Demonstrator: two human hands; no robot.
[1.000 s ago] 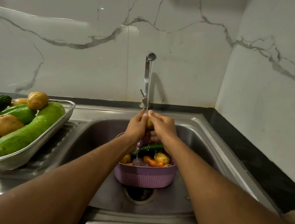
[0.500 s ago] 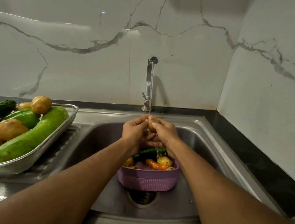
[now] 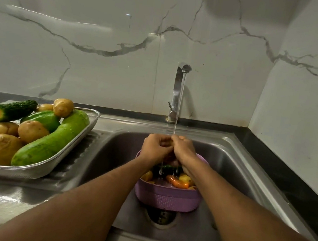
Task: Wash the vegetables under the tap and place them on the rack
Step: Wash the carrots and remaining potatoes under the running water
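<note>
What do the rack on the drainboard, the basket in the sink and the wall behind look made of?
Rack: polished metal, probably steel; bright rim, fine mesh. Basket: matte purple plastic, apparently; dotted moulded wall. Wall: glossy white marble or marble-look tile; grey veins, a vertical joint.

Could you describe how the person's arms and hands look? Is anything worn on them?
Both forearms are bare as far as the picture shows: no sleeves appear. The left hand and the right hand wear no gloves, and I see no watch or bracelet at either wrist. No ring shows on the fingers, though they are small in the picture and partly hidden. Water runs over both hands.
</note>
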